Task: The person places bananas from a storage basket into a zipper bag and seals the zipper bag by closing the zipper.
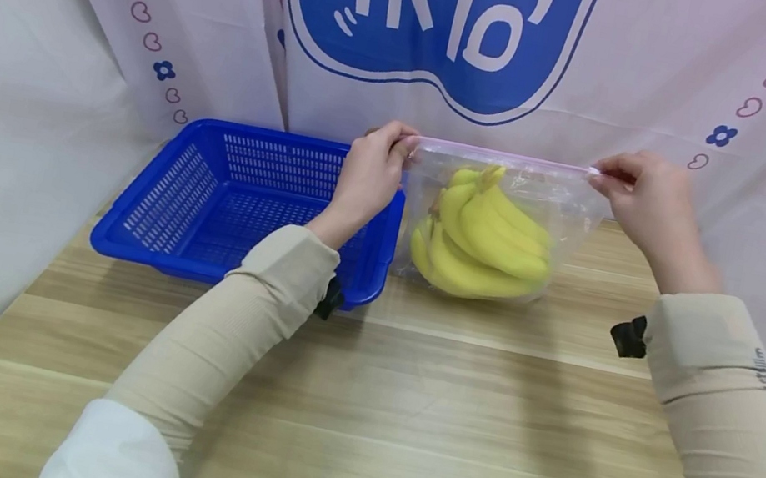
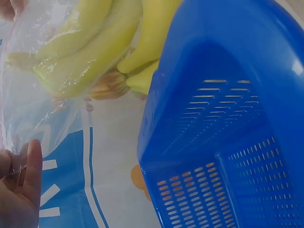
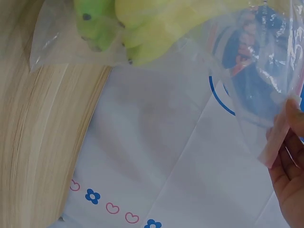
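Closest to me are my two sleeves, beige ribbed fabric, stretched out over the one wooden table (image 1: 444, 418), pale plank grain, smooth. Next biggest is the single blue plastic basket (image 1: 221, 203), rectangular with slotted walls and floor, sitting on the table to the left. Just beside its right rim stands the one clear plastic zip bag (image 1: 570, 211), crinkly and shiny with a pink strip along the top, its bottom resting on the table. Inside it is one bunch of yellow bananas (image 1: 482, 239), curved and smooth; I count about five but can't tell exactly through the plastic. My left hand (image 1: 365, 181) has fingers curled, pinching the bag's top left corner. My right hand (image 1: 651, 199) does the same at the top right corner, so the strip is stretched straight between them.
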{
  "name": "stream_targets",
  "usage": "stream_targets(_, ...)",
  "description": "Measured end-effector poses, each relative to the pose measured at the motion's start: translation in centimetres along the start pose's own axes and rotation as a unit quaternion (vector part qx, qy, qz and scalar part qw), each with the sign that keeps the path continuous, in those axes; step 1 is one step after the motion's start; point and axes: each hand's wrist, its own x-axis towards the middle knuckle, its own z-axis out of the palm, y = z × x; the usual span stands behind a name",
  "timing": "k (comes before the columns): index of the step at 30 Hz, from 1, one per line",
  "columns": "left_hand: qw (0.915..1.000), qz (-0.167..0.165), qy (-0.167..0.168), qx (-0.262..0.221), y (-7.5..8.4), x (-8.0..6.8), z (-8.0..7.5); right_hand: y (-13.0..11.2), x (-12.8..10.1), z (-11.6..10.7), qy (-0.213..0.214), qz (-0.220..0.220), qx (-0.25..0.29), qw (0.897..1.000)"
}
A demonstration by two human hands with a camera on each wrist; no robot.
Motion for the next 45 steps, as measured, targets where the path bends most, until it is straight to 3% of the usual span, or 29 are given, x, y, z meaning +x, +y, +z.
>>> stream_targets(8,0.9997,0.011,0.016,0.018,0.1,0.1,0.0,0.3,-0.2,0.0,0.012,-0.036,-0.012,0.999)
stream_targets(25,0.9989,0.025,0.028,0.028,-0.8,0.2,-0.1,2.5,-0.6,-0.5,0.056,0.020,-0.026,0.998)
stream_targets(28,0.9970,0.043,0.035,0.055,-0.8,-0.1,0.2,2.5,-0.9,-0.1,0.054,0.039,-0.021,0.998)
stream_targets(31,0.9914,0.058,0.039,0.111,-0.6,-0.5,0.6,2.6,-1.2,0.4,0.042,0.066,-0.002,0.997)
stream_targets(36,0.9840,0.043,0.025,0.171,0.0,-1.3,1.5,3.2,-1.9,1.6,-0.007,0.097,0.071,0.993)
stream_targets(38,0.9886,0.023,0.015,0.148,0.2,-1.5,2.0,3.4,-2.2,2.1,-0.037,0.110,0.111,0.987)
stream_targets(41,0.9979,-0.026,-0.010,0.059,0.5,-1.8,2.6,3.7,-2.7,2.9,-0.081,0.128,0.158,0.976)
stream_targets(45,0.9932,-0.084,-0.043,-0.069,0.9,-2.3,3.3,3.9,-3.0,3.8,-0.115,0.136,0.184,0.967)
